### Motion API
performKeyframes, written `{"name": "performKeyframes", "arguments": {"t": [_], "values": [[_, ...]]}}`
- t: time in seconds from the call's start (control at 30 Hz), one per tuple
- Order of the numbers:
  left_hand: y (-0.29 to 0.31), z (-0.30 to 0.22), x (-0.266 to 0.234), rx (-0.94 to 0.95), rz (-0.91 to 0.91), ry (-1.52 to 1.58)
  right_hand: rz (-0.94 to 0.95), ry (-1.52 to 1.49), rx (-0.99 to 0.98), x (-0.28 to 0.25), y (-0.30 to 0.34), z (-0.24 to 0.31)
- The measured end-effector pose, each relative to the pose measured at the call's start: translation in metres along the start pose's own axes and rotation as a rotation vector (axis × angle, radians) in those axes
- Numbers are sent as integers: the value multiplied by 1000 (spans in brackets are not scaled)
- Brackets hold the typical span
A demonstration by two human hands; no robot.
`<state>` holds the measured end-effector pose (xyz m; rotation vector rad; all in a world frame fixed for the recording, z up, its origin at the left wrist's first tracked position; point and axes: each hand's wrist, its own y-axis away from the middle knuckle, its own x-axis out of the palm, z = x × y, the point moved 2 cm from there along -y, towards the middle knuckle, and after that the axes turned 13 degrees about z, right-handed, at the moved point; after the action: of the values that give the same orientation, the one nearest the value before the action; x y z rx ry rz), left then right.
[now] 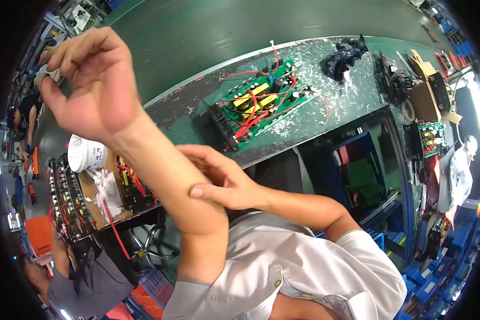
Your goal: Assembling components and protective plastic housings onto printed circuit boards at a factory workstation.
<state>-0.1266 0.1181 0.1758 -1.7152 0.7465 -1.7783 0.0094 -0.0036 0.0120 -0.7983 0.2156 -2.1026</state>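
Note:
My left hand [93, 80] is raised at the upper left, palm showing, its fingers loosely bent and the thumb apart from them. A small whitish patch shows by its fingertips; whether it is something held or background is unclear. My right hand [221, 178] is closed around my left forearm [170, 176] near the elbow, thumb on top and fingers partly hidden behind. Beyond my hands, a green circuit board [266, 101] with yellow transformers, red wires and a black heat sink lies on the worktable. Neither hand touches it.
White scraps litter the green worktable [298, 128] near a crumpled black bag [344, 58]. A white tub [87, 153] stands on the left beside several circuit boards [64, 197]. A co-worker in a grey shirt [90, 282] is at lower left. Cardboard boxes [426, 98] stand at right.

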Motion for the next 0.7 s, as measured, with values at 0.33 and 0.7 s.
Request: {"name": "performKeyframes", "arguments": {"t": [0.33, 0.7], "values": [[-21, -68, -12, 59, 60, -628, -259, -788, 452, 51, 57, -69], [133, 22, -83, -1051, -125, -2376, 386, -240, 763, 14, 106, -10]]}}
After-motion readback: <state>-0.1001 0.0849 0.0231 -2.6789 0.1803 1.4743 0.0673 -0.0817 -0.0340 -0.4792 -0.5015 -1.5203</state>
